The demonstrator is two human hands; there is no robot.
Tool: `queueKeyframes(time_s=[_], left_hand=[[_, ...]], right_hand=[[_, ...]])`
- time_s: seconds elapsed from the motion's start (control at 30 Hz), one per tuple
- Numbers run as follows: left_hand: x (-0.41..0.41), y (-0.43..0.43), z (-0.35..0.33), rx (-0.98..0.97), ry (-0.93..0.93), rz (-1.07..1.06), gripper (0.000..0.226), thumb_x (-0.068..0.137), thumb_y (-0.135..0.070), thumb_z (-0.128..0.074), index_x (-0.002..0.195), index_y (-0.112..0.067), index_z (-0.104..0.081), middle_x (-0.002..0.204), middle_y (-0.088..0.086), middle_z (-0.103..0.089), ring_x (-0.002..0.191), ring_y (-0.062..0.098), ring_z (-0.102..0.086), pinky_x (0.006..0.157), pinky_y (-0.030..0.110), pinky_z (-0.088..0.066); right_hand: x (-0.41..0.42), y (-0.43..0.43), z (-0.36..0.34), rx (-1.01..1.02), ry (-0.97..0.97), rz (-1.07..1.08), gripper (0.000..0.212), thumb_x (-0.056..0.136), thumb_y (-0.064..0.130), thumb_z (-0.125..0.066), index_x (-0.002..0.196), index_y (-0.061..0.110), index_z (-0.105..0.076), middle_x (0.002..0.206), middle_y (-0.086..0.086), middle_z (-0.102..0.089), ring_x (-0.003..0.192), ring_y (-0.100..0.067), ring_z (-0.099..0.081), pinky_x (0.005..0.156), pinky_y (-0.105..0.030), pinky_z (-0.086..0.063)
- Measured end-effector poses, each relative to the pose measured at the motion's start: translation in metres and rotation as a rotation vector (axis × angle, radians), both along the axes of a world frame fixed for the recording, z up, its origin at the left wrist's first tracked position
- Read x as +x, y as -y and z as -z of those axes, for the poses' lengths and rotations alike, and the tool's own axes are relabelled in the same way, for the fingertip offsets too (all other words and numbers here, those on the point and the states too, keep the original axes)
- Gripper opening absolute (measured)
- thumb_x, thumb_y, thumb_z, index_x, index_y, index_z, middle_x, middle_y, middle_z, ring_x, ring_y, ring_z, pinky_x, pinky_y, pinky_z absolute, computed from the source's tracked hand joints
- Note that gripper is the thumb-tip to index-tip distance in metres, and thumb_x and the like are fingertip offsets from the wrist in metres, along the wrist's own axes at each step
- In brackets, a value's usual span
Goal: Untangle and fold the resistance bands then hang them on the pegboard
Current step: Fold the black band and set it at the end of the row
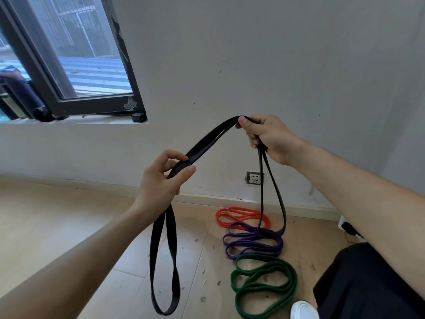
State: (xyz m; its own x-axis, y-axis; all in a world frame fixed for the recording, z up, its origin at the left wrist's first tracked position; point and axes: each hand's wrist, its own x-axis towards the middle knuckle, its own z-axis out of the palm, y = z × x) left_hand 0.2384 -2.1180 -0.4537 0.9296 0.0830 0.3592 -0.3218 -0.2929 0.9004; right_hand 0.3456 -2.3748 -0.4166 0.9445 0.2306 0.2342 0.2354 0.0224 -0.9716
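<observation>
Black resistance band [207,140], flat, doubled.
Pinched in left hand [161,178] fingers, gripped in right hand [269,137]; loop hanging beneath each.

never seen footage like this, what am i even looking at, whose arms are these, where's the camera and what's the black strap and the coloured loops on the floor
There is no machine here. A person wears one wide-angle camera on the head, looking forward and down, so both arms are their own. The left hand and the right hand each hold a black resistance band with curled fingers. It arches between them, and a loop hangs below each hand. On the floor by the wall lie three more: an orange band, a purple band and a green band, which is nearest the person. No pegboard is in view.
</observation>
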Motion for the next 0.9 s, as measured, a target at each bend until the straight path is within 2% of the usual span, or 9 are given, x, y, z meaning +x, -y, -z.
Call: queueKeyframes(time_s=[0.1,0.2,0.33,0.47,0.57,0.67,0.77,0.83,0.9], left_hand=[[0.002,-0.002,0.002,0.046,0.037,-0.034,0.01,0.09,-0.016,-0.075,0.097,-0.014,-0.068,0.09,0.011,-0.072,0.053,0.019,-0.063,0.057,0.019,-0.05],[0.003,-0.004,0.003,0.048,0.059,-0.044,0.006,0.09,-0.013,-0.075,0.095,-0.011,-0.072,0.084,0.006,-0.073,0.066,0.021,-0.072,0.064,0.021,-0.054],[0.003,-0.009,0.004,0.115,0.063,-0.071,0.001,0.091,-0.019,-0.074,0.092,-0.019,-0.075,0.082,0.001,-0.076,0.078,0.021,-0.075,0.074,0.037,-0.06],[0.001,-0.01,0.002,0.099,0.078,-0.114,0.01,0.09,-0.019,-0.076,0.099,-0.023,-0.074,0.083,-0.002,-0.078,0.079,0.018,-0.077,0.078,0.047,-0.062],[0.001,-0.011,-0.002,0.057,0.072,-0.173,0.031,0.087,-0.021,-0.079,0.114,-0.023,-0.063,0.086,0.0,-0.079,0.079,0.014,-0.077,0.079,0.039,-0.062],[0.002,-0.013,-0.006,0.138,0.067,-0.243,0.035,0.086,-0.023,-0.08,0.12,-0.024,-0.069,0.088,-0.007,-0.079,0.083,0.009,-0.076,0.085,0.034,-0.06],[0.003,-0.015,-0.008,0.133,0.028,-0.246,0.021,0.086,-0.021,-0.08,0.107,-0.024,-0.079,0.084,-0.01,-0.078,0.083,0.011,-0.074,0.087,0.041,-0.061],[0.002,-0.016,-0.008,0.102,0.018,-0.223,0.012,0.087,-0.021,-0.079,0.1,-0.024,-0.08,0.08,-0.007,-0.077,0.08,0.015,-0.074,0.084,0.045,-0.061],[0.003,-0.017,-0.007,0.063,0.001,-0.208,0.008,0.088,-0.022,-0.079,0.095,-0.024,-0.079,0.077,-0.004,-0.076,0.078,0.013,-0.074,0.082,0.04,-0.061]], right_hand=[[0.002,0.001,0.003,-0.013,-0.002,-0.008,0.025,0.099,0.028,-0.063,0.1,0.004,-0.069,0.057,0.006,-0.038,0.05,-0.011,-0.035,0.055,-0.026,-0.031],[0.002,0.002,0.005,-0.027,-0.004,-0.02,0.024,0.099,0.028,-0.063,0.1,0.004,-0.069,0.058,0.006,-0.038,0.051,-0.012,-0.035,0.056,-0.027,-0.031],[0.0,0.002,0.006,-0.041,-0.005,-0.041,0.024,0.1,0.026,-0.061,0.1,0.004,-0.068,0.059,0.003,-0.038,0.052,-0.014,-0.035,0.057,-0.028,-0.032],[0.0,0.004,0.007,-0.062,-0.012,-0.057,0.025,0.1,0.027,-0.06,0.101,0.004,-0.069,0.062,0.002,-0.037,0.054,-0.015,-0.036,0.06,-0.029,-0.032],[-0.001,0.005,0.008,-0.074,-0.014,-0.069,0.026,0.099,0.028,-0.061,0.103,0.004,-0.069,0.062,0.002,-0.038,0.055,-0.015,-0.036,0.061,-0.03,-0.033],[-0.002,0.006,0.009,-0.086,-0.011,-0.099,0.026,0.098,0.028,-0.062,0.104,0.004,-0.07,0.061,0.004,-0.039,0.056,-0.015,-0.038,0.063,-0.03,-0.034],[-0.004,0.007,0.009,-0.09,-0.011,-0.136,0.029,0.096,0.027,-0.062,0.107,0.001,-0.068,0.062,0.004,-0.04,0.057,-0.015,-0.038,0.062,-0.029,-0.034],[-0.005,0.007,0.009,-0.087,-0.006,-0.151,0.032,0.093,0.029,-0.063,0.108,0.001,-0.068,0.062,0.004,-0.04,0.058,-0.014,-0.038,0.062,-0.028,-0.035],[-0.006,0.007,0.008,-0.08,-0.003,-0.16,0.037,0.088,0.032,-0.065,0.107,0.001,-0.067,0.063,0.003,-0.04,0.058,-0.013,-0.038,0.062,-0.028,-0.035]])
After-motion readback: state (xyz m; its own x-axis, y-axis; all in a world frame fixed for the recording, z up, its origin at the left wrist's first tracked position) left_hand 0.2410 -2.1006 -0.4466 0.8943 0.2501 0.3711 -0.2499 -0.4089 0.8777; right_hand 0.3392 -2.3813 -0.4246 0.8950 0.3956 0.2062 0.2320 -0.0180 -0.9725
